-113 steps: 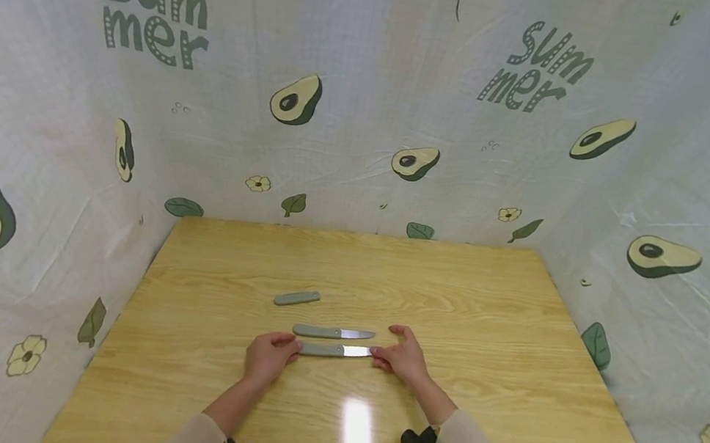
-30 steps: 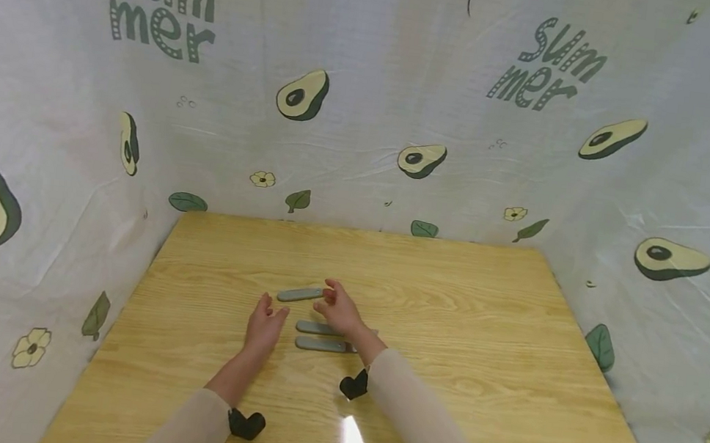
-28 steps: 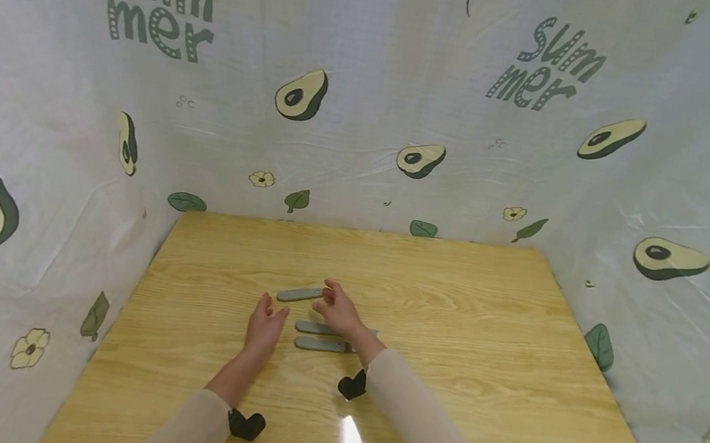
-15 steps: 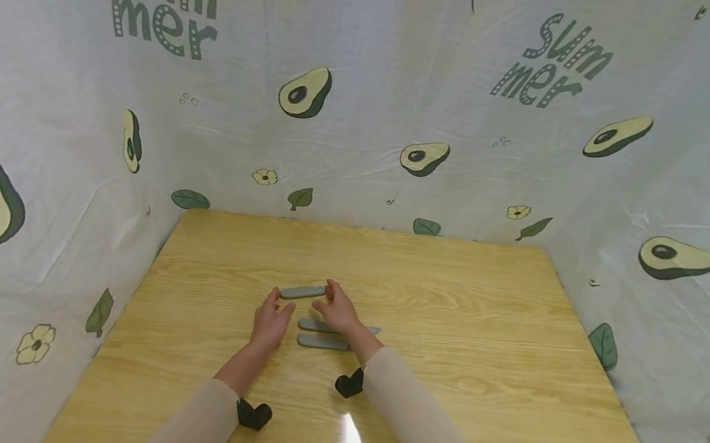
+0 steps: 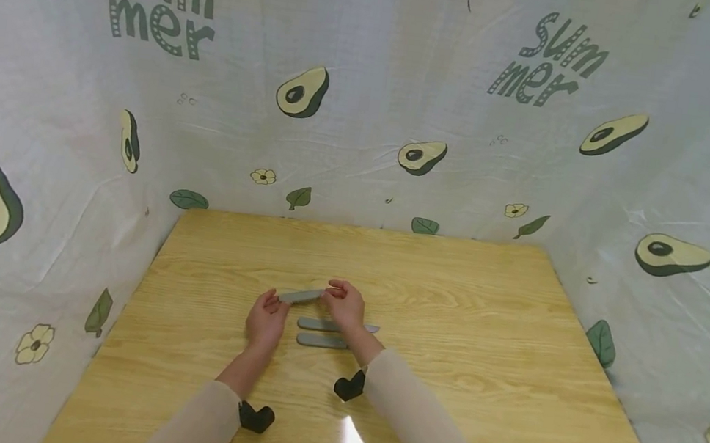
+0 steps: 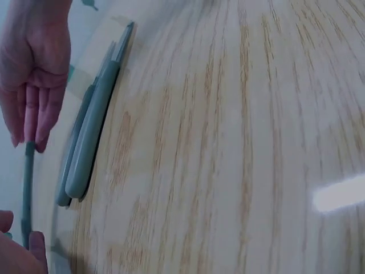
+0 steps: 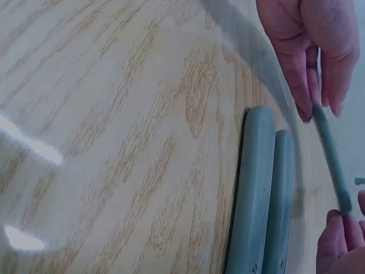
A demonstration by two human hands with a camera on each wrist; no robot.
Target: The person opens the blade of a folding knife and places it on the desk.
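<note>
Between both hands, close over the table, is a folding knife [image 5: 302, 295] with a grey-green handle and no blade showing outside it. My left hand [image 5: 266, 320] pinches its left end between thumb and fingers. The other end is pinched by my right hand [image 5: 346, 306]. In the right wrist view the knife [image 7: 331, 154] hangs slanted from the fingertips, narrow side showing. Nearer me lie two similar knives, the farther knife [image 5: 318, 325] and the nearer knife [image 5: 320, 341], side by side with blades out to the right. My right forearm partly hides them.
The wood-grain table [image 5: 478, 355] is walled at the back and sides by a pale cloth [image 5: 363, 45] printed with avocados and lettering. A bright reflection lies on the tabletop near the front. Each wrist carries a black mount [image 5: 255, 418].
My hands have left the nearer knife and moved back to the folded one. In the last half second the left fingers closed on its left end and the right hand took the other.
</note>
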